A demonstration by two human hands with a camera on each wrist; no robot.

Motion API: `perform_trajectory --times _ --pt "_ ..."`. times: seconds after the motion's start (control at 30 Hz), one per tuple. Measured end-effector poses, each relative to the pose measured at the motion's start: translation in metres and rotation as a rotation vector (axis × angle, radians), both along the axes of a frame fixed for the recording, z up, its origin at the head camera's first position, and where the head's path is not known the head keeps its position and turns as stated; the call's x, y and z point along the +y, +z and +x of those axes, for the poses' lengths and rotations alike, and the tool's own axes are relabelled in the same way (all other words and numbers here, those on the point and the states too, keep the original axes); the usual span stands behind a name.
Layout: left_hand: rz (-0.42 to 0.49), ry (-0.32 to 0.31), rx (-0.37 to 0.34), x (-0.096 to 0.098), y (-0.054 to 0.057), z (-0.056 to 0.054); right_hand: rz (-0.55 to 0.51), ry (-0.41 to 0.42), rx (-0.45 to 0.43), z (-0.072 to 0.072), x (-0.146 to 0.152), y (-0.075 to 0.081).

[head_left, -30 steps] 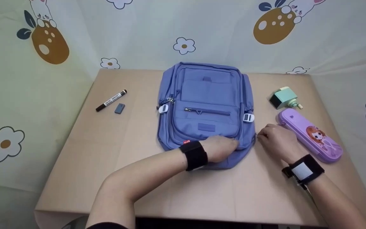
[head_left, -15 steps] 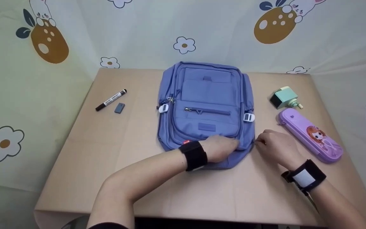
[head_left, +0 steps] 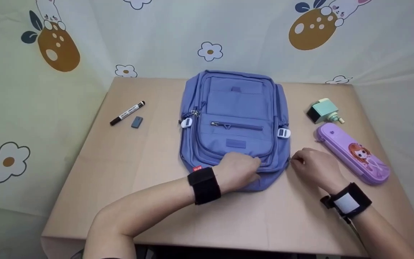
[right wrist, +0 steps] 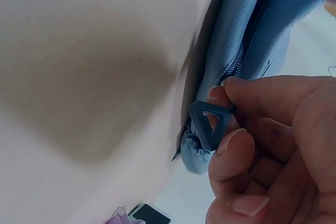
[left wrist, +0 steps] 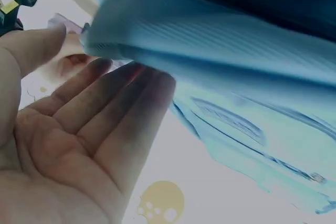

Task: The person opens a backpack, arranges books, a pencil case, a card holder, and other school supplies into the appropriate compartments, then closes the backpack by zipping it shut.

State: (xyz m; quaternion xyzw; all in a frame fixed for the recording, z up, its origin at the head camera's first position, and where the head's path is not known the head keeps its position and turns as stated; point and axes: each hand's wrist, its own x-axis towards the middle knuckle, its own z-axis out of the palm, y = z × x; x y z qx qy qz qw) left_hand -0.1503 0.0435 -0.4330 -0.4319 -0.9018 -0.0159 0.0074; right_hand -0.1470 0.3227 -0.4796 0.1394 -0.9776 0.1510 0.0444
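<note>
A blue backpack (head_left: 235,102) lies flat on the table with its front pockets facing up. At its lower right side my right hand (head_left: 316,167) pinches a zipper pull (right wrist: 199,123) with a dark triangular loop, between thumb and fingers. Zipper teeth (right wrist: 237,64) show just beyond the fingertips in the right wrist view. My left hand (head_left: 237,172) is at the bag's bottom edge. In the left wrist view its fingers (left wrist: 131,124) are nearly straight, palm showing, with the tips right at the underside of a fabric fold (left wrist: 199,40).
Right of the bag lie a purple pencil case (head_left: 352,154) with a cartoon girl and a mint-green pencil sharpener (head_left: 323,110) with a crank. To the left are a marker pen (head_left: 127,113) and a small grey eraser (head_left: 137,122). A patterned cloth (head_left: 164,32) surrounds the table (head_left: 149,212).
My left hand has shifted left along the bag's lower edge, and its fingers have moved off the right corner. My right hand has moved slightly toward the near side along the bag's edge.
</note>
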Motion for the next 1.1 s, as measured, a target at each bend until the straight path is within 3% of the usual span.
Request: perform_trajectory --times 0.1,0.17,0.27,0.37,0.53,0.8,1.1 --pt "0.012 0.021 0.077 -0.007 -0.006 0.000 -0.007 -0.009 -0.005 0.000 0.001 -0.002" --pt "0.015 0.044 0.077 -0.009 -0.011 -0.001 -0.009 -0.016 -0.014 0.000 0.000 -0.003" --pt "0.029 0.099 -0.026 -0.009 -0.016 -0.004 -0.010 -0.026 -0.025 0.001 -0.001 -0.004" --pt "0.054 0.159 -0.200 -0.009 -0.015 -0.010 -0.009 -0.032 -0.023 0.003 -0.001 -0.005" --pt "0.078 0.179 -0.324 -0.011 -0.013 -0.016 -0.016 -0.034 0.001 0.006 -0.003 -0.006" --pt "0.114 0.192 -0.377 -0.015 -0.015 -0.019 0.004 -0.032 -0.008 0.013 -0.010 0.001" --pt "0.114 0.179 -0.374 -0.016 -0.014 -0.020 0.017 -0.002 -0.006 0.024 -0.023 0.010"
